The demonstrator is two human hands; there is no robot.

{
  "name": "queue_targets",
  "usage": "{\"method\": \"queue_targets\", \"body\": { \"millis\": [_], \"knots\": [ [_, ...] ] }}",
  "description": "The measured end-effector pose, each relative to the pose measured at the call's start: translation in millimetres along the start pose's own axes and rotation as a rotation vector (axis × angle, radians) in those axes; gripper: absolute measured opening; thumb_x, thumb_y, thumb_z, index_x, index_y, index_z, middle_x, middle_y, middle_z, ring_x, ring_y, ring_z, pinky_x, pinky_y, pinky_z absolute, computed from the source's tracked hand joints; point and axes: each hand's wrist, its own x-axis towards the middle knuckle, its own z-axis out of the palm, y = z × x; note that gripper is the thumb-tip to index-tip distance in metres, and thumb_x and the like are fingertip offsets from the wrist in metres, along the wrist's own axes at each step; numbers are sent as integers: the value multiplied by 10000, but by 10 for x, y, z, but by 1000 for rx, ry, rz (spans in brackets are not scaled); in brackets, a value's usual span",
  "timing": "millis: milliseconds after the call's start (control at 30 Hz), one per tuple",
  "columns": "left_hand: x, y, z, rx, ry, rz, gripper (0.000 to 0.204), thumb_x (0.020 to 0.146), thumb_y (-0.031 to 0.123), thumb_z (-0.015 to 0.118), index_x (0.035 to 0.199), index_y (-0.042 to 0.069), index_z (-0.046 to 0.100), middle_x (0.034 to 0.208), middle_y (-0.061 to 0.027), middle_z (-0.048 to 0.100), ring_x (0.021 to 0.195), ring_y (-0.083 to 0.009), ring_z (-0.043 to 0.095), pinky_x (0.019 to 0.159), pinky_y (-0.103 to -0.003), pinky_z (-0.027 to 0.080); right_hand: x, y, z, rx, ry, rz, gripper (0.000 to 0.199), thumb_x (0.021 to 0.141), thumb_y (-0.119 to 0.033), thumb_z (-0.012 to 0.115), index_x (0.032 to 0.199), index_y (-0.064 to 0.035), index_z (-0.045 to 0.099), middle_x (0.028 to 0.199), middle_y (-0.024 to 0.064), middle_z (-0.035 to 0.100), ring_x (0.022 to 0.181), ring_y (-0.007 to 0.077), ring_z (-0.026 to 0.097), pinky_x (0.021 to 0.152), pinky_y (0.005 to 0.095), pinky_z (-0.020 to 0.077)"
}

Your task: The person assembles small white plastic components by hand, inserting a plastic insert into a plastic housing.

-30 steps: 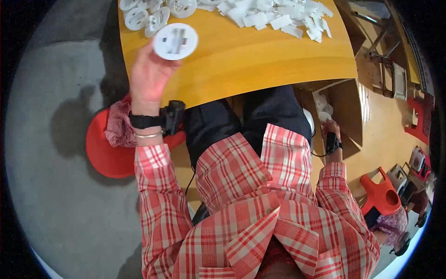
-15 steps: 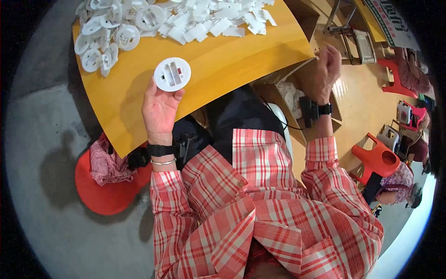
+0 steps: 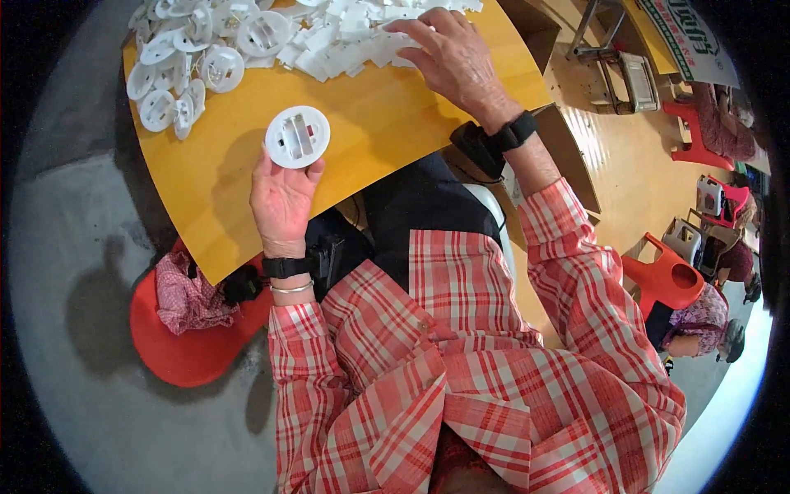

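Note:
My left hand (image 3: 282,202) holds a round white plastic housing (image 3: 280,148) by its lower edge, between thumb and fingers, over the yellow tabletop (image 3: 374,123). The housing's face is turned up, showing a rectangular battery recess and a small red part. My right hand (image 3: 453,62) reaches over the right part of a heap of small flat white plastic covers (image 3: 337,49). Its thumb and forefinger are apart, the tips at the heap's edge; I see nothing held between them. Similar round white housings (image 3: 222,69) are piled at the far left.
Beside the table's right edge stands an open cardboard box (image 3: 568,152). A red stool (image 3: 177,354) with a checked cloth (image 3: 189,296) is at the left. Farther right are an orange-red stool (image 3: 662,272), a metal-framed stool (image 3: 629,82) and other people.
My right hand has swung from beyond the table's right edge, over the box, leftward and up to the heap of covers. My left hand still holds the round housing almost in place.

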Motion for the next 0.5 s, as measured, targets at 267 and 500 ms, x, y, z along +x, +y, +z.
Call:
{"method": "queue_targets", "body": {
  "millis": [267, 500],
  "knots": [
    [23, -57, 20, 75, -29, 26, 427, 907, 248, 490, 1295, 83, 425, 1328, -120, 445, 1204, -291, 445, 906, -445, 449, -27, 182, 222, 275, 34, -88, 268, 719, -197, 703, 948, -115, 592, 942, 87, 505, 915, 272, 480, 805, 389, 388],
    [-29, -22, 44, 82, -54, 41, 503, 905, 202, 490, 1366, 85, 326, 1362, -142, 392, 1251, -309, 397, 954, -468, 422, 162, -86, -23, 94, -241, 70, 139, 738, -118, 677, 817, -50, 584, 806, 97, 539, 808, 285, 515, 708, 368, 438]
  ]
}}
